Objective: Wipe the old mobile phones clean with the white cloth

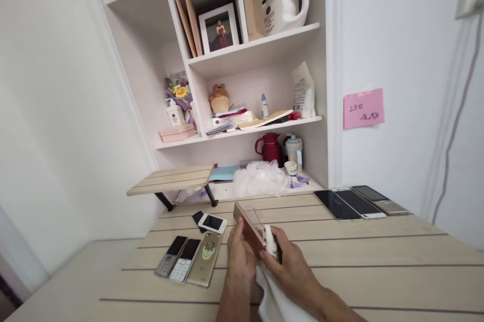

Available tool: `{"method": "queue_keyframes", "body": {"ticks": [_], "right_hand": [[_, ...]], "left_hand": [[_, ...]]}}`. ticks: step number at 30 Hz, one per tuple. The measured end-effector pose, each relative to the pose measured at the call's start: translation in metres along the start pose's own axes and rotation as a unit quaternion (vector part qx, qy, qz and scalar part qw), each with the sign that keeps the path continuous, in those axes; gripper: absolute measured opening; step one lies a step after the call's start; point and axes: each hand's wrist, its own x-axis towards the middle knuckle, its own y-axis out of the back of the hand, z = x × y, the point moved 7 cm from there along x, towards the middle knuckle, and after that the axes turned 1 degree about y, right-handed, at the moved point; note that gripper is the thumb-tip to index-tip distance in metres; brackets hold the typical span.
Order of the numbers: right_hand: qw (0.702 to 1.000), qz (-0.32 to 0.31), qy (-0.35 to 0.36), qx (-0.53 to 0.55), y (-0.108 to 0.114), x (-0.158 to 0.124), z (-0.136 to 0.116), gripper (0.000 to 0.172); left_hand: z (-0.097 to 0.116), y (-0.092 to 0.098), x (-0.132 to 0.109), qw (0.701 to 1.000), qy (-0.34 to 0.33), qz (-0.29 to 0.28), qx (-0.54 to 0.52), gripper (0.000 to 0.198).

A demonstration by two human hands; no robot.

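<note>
My left hand (pixel 240 256) grips a rose-gold smartphone (pixel 247 229), held tilted on its edge above the wooden table (pixel 378 261). My right hand (pixel 289 276) holds a small white spray bottle (pixel 270 242) close against the phone. A white cloth (pixel 276 299) hangs below my hands, and its top is hidden behind them. To my left lie a gold smartphone with a ring holder (pixel 206 259), two keypad phones (pixel 177 259) and a white smartphone (pixel 212 223). Several more phones (pixel 357 202) lie in a row at the far right.
A white shelf unit (pixel 242 75) stands at the back, holding a white kettle, a framed photo and bottles. In front are a low wooden riser (pixel 170 180), a plastic bag (pixel 259 178) and a red flask (pixel 270 148). A pink note (pixel 363 108) is stuck on the right wall.
</note>
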Motion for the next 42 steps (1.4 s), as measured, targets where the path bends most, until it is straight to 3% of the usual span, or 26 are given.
{"method": "queue_keyframes", "body": {"ticks": [5, 10, 13, 17, 20, 24, 27, 30, 35, 42], "right_hand": [[0.988, 0.004, -0.04, 0.148, -0.004, 0.004, 0.005, 0.041], [0.935, -0.04, -0.072, 0.345, -0.018, 0.006, 0.016, 0.051], [0.921, -0.057, -0.093, 0.375, -0.021, 0.006, 0.02, 0.054], [0.919, -0.068, -0.097, 0.376, -0.023, 0.004, 0.022, 0.057], [0.927, -0.059, -0.106, 0.355, -0.024, 0.004, 0.025, 0.064], [0.965, -0.012, -0.121, 0.232, -0.011, 0.005, 0.031, 0.074], [0.993, 0.005, -0.08, 0.092, 0.004, 0.008, 0.029, 0.066], [0.999, 0.006, -0.05, -0.011, 0.014, 0.01, 0.027, 0.058], [0.999, 0.01, -0.009, -0.042, 0.021, 0.012, 0.024, 0.052], [0.997, 0.028, -0.005, -0.069, 0.028, 0.015, 0.025, 0.057]], "left_hand": [[0.009, -0.007, -0.004, 0.998, 0.035, -0.025, -0.04, 0.021], [0.017, -0.019, -0.011, 0.991, 0.053, -0.088, -0.086, 0.041], [0.019, -0.026, -0.015, 0.981, 0.074, -0.136, -0.114, 0.047], [0.016, -0.027, -0.017, 0.979, 0.112, -0.136, -0.102, 0.047], [0.021, -0.023, -0.015, 0.988, 0.085, -0.103, -0.074, 0.045], [0.023, -0.016, -0.011, 0.997, 0.032, -0.066, -0.002, 0.042], [0.011, -0.014, -0.012, 0.995, 0.053, -0.065, 0.046, 0.039], [0.0, -0.015, -0.014, 0.991, 0.068, -0.073, 0.091, 0.034], [-0.004, -0.02, -0.019, 0.981, 0.072, -0.095, 0.15, 0.034], [-0.008, -0.019, -0.02, 0.973, 0.094, -0.094, 0.189, 0.035]]}}
